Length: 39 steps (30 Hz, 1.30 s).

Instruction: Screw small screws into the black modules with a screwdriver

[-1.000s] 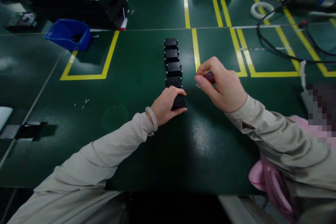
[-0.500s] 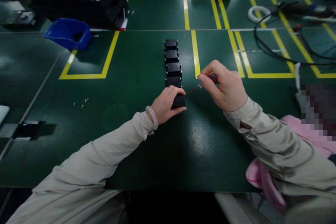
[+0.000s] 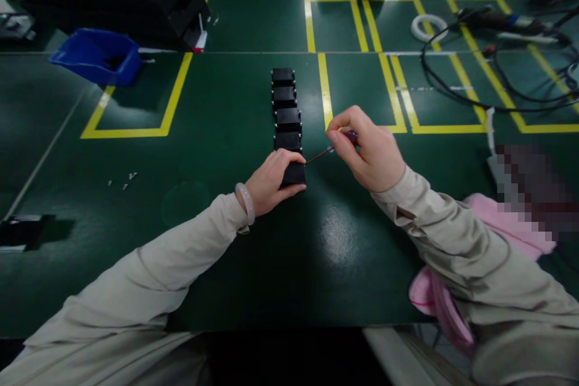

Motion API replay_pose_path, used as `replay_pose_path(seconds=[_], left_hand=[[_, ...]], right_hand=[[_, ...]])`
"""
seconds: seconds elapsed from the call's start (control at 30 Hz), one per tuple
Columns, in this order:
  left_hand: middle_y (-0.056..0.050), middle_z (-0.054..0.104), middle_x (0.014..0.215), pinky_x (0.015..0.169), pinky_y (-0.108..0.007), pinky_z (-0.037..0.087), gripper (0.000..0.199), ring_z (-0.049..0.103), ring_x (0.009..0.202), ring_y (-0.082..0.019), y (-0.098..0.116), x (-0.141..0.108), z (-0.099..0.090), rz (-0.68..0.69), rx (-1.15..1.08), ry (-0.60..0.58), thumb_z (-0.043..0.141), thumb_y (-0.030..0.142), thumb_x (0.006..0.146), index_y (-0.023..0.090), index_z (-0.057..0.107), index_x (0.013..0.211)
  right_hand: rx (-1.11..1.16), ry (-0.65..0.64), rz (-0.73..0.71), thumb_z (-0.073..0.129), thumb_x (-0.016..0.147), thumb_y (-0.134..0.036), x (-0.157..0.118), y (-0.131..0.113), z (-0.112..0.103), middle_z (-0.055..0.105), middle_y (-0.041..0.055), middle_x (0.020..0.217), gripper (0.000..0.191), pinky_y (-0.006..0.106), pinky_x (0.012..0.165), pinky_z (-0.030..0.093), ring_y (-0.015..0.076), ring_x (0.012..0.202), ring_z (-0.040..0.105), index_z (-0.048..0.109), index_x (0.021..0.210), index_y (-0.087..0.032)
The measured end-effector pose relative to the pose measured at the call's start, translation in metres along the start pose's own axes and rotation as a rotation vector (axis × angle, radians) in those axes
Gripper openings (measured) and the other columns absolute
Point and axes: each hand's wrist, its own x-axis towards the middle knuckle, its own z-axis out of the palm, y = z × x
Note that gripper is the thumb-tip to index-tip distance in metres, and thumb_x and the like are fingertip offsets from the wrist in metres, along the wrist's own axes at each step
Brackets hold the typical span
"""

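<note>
Several black blocks (image 3: 287, 116) with small silvery screws at their sides stand in a column on the green table (image 3: 253, 265). My left hand (image 3: 271, 180) grips the nearest black block (image 3: 294, 174), fingers on its far side and thumb on its near side. In my right hand (image 3: 373, 151) is a thin screwdriver (image 3: 320, 155) with a dark purple handle. Its tip meets the right side of the held block, near my left fingertips. Whether the tip sits in a screw is too small to tell.
Loose screws (image 3: 125, 181) lie on the left. A blue bin (image 3: 102, 57) stands beside a black rack (image 3: 136, 3) at the back left. Black cable (image 3: 434, 81) and a white ring (image 3: 429, 28) are at the right, pink cloth (image 3: 511, 226) by my right arm.
The whole view has shifted, so the table and both hands appear further left. My hands keep their holds, and the screwdriver tip remains at the nearest block.
</note>
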Motion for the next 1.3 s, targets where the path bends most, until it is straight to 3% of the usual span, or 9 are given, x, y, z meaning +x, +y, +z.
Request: replay_pose_path(seconds=[0.13, 0.3, 0.53, 0.73, 0.87, 1.0, 1.17, 1.3], left_hand=[[-0.009, 0.056, 0.117, 0.097, -0.041, 0.046, 0.038, 0.055, 0.110, -0.025, 0.0001, -0.0007, -0.0004, -0.010, 0.000, -0.006, 0.064, 0.031, 0.089, 0.018, 0.047, 0.120], [-0.008, 0.057, 0.116, 0.096, -0.039, 0.046, 0.038, 0.055, 0.107, -0.023, -0.0002, -0.0020, -0.0010, -0.009, 0.001, 0.000, 0.065, 0.031, 0.088, 0.017, 0.048, 0.119], [-0.008, 0.058, 0.116, 0.096, -0.037, 0.047, 0.038, 0.056, 0.108, -0.023, 0.0012, -0.0024, -0.0029, 0.005, 0.026, 0.018, 0.066, 0.030, 0.088, 0.017, 0.049, 0.119], [-0.007, 0.059, 0.115, 0.095, -0.036, 0.047, 0.038, 0.057, 0.107, -0.023, 0.0021, -0.0021, -0.0034, 0.008, 0.047, 0.027, 0.067, 0.031, 0.087, 0.017, 0.050, 0.118], [-0.007, 0.059, 0.115, 0.096, -0.037, 0.047, 0.038, 0.057, 0.107, -0.023, 0.0017, -0.0022, -0.0029, 0.005, 0.049, 0.031, 0.068, 0.031, 0.087, 0.018, 0.050, 0.118], [-0.007, 0.059, 0.114, 0.095, -0.037, 0.047, 0.038, 0.057, 0.106, -0.023, 0.0022, -0.0025, -0.0030, 0.003, 0.046, 0.034, 0.068, 0.031, 0.087, 0.018, 0.050, 0.118], [-0.008, 0.059, 0.114, 0.094, -0.037, 0.047, 0.038, 0.057, 0.106, -0.023, 0.0017, -0.0030, -0.0028, 0.019, 0.042, 0.038, 0.068, 0.031, 0.087, 0.017, 0.050, 0.117], [-0.008, 0.060, 0.113, 0.094, -0.038, 0.047, 0.038, 0.057, 0.105, -0.023, 0.0017, -0.0034, -0.0025, 0.025, 0.046, 0.051, 0.069, 0.030, 0.086, 0.017, 0.050, 0.116]], right_hand=[[0.023, -0.009, -0.014, 0.042, 0.096, -0.026, -0.0001, 0.0001, 0.0012, 0.061, 0.0009, 0.079, 0.015, 0.026, 0.061, 0.045, 0.0129, 0.065, 0.060, 0.056, 0.097, -0.021], [-0.014, -0.013, -0.049, 0.046, 0.096, -0.034, 0.0005, 0.0020, 0.0008, 0.058, -0.0013, 0.070, 0.019, 0.025, 0.056, 0.040, 0.0115, 0.059, 0.056, 0.056, 0.090, -0.020], [0.044, -0.064, -0.021, 0.040, 0.096, -0.024, 0.0014, 0.0012, 0.0009, 0.057, -0.0012, 0.074, 0.013, 0.026, 0.060, 0.043, 0.0119, 0.061, 0.057, 0.052, 0.097, -0.021], [0.020, -0.088, 0.012, 0.043, 0.097, -0.032, 0.0021, 0.0008, -0.0005, 0.058, -0.0016, 0.072, 0.015, 0.026, 0.059, 0.042, 0.0123, 0.059, 0.057, 0.053, 0.093, -0.022], [0.030, -0.091, 0.006, 0.041, 0.097, -0.029, 0.0025, 0.0008, -0.0003, 0.058, -0.0008, 0.074, 0.015, 0.026, 0.061, 0.043, 0.0123, 0.061, 0.057, 0.054, 0.096, -0.021], [0.054, -0.062, -0.025, 0.040, 0.096, -0.025, 0.0017, 0.0008, 0.0010, 0.058, -0.0001, 0.075, 0.015, 0.026, 0.061, 0.044, 0.0122, 0.061, 0.056, 0.054, 0.099, -0.020], [0.027, -0.011, -0.033, 0.046, 0.096, -0.033, 0.0001, 0.0018, 0.0023, 0.059, -0.0010, 0.070, 0.017, 0.025, 0.057, 0.042, 0.0121, 0.059, 0.057, 0.056, 0.090, -0.021], [0.058, 0.030, -0.053, 0.046, 0.095, -0.027, -0.0007, 0.0019, 0.0044, 0.061, 0.0003, 0.075, 0.014, 0.025, 0.058, 0.045, 0.0126, 0.063, 0.060, 0.057, 0.093, -0.020]])
